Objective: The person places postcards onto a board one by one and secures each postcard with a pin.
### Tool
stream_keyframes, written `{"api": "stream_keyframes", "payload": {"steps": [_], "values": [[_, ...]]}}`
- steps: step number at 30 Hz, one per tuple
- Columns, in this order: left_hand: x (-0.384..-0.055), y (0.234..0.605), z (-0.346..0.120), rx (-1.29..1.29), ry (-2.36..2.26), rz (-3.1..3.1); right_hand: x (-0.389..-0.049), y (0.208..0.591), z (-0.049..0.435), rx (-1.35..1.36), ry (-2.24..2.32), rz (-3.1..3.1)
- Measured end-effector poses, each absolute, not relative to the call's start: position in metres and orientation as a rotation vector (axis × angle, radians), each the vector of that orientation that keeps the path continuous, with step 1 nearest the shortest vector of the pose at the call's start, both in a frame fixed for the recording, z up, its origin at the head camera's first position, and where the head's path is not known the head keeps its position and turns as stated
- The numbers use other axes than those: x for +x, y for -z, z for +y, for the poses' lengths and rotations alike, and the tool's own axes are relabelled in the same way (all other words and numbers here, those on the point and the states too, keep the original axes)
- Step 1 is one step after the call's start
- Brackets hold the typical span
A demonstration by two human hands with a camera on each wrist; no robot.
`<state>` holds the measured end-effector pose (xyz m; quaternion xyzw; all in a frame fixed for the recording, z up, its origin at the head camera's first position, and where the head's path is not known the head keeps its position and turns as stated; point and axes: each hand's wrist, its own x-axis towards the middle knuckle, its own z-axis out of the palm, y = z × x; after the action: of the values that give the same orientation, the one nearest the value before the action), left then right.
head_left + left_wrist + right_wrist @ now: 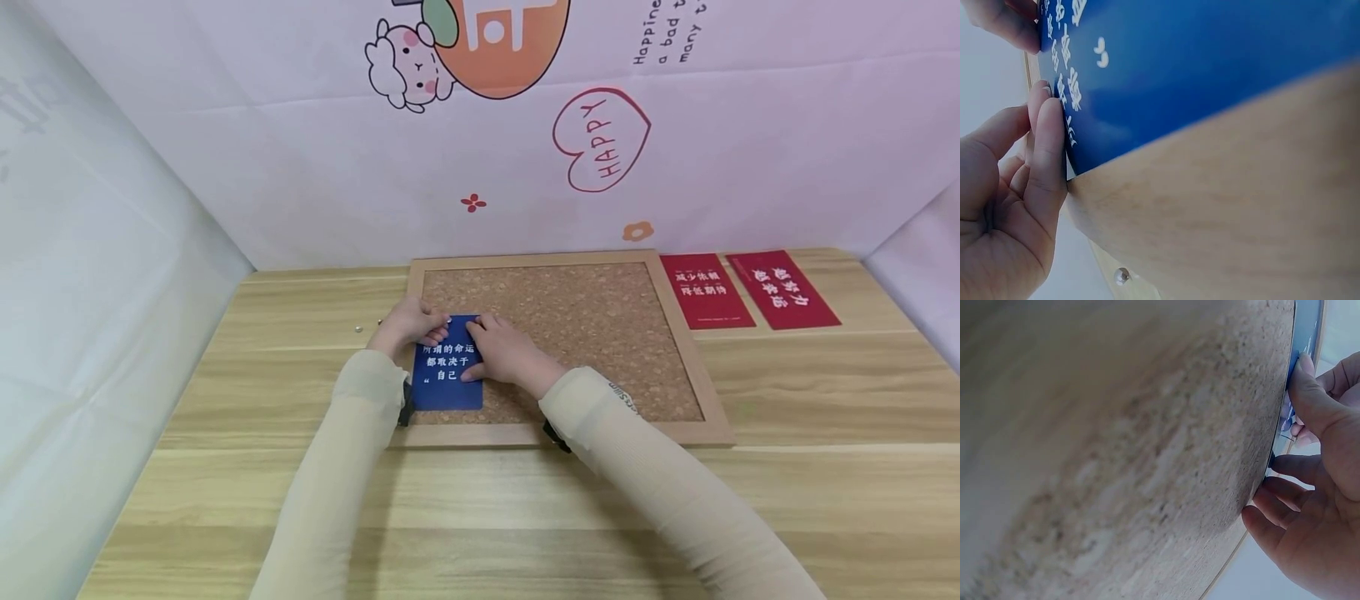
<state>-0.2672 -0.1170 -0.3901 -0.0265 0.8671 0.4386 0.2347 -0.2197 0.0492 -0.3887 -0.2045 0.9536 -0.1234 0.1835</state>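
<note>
A blue card (447, 392) with white characters lies over the left part of a cork board (570, 333) with a wooden frame. My left hand (412, 325) is at the card's upper left; thumb and forefinger pinch a small shiny thumbtack (449, 319), mostly hidden by the fingertips. In the left wrist view, the left hand (1016, 200) is by the card's edge. My right hand (510, 352) presses the card's right side with spread fingers and thumb. The right wrist view shows the right hand's (1316, 487) fingertips along the card and cork.
Two red cards (707, 292) (783, 290) with white characters lie to the right of the board. A silver thumbtack (358, 329) rests on the wooden table (300, 367) left of the board. Behind stands a white printed cloth (337, 192).
</note>
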Motion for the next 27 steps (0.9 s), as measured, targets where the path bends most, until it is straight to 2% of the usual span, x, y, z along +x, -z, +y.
{"api": "stream_keyframes", "payload": {"steps": [27], "values": [[-0.2684,0.3866,-0.1156,-0.112,-1.177,2.341,-0.2208,0.3891,0.0489,-0.562,0.367,2.682]]}}
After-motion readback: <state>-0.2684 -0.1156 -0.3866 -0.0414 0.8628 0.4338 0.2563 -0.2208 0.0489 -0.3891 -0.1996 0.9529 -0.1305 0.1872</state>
